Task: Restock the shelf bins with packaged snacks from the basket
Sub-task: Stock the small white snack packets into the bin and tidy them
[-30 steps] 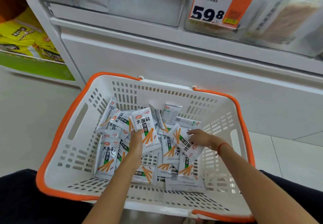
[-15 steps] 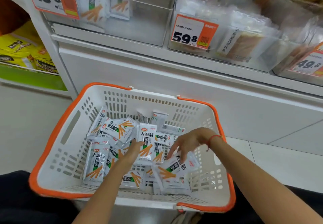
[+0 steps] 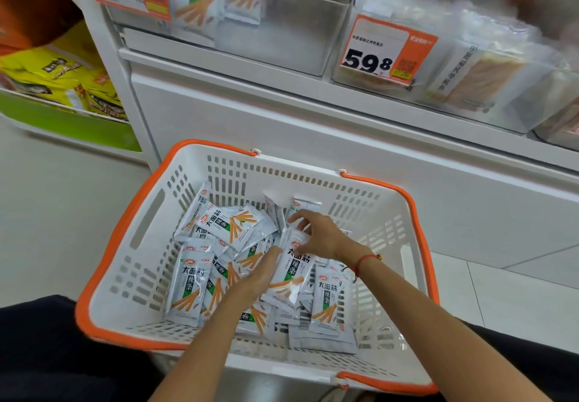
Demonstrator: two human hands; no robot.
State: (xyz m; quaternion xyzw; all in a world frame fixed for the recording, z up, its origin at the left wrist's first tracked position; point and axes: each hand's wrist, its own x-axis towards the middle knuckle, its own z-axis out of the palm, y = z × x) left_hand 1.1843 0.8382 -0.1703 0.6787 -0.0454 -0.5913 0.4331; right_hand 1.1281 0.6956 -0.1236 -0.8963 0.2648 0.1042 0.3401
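Both hands meet on one packet [image 3: 293, 271] atop the basket [image 3: 147, 213] pile, right hand [image 3: 316, 235] pinching its far end, left hand [image 3: 261, 271] flat along its left edge, long axis toward the bin [image 3: 282, 22] up-left.

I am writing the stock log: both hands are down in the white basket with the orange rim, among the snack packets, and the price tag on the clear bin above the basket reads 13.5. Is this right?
Not quite. In the head view the tag on the bin above the basket reads 59.8. Both hands, left hand and right hand, are in the basket among the snack packets.
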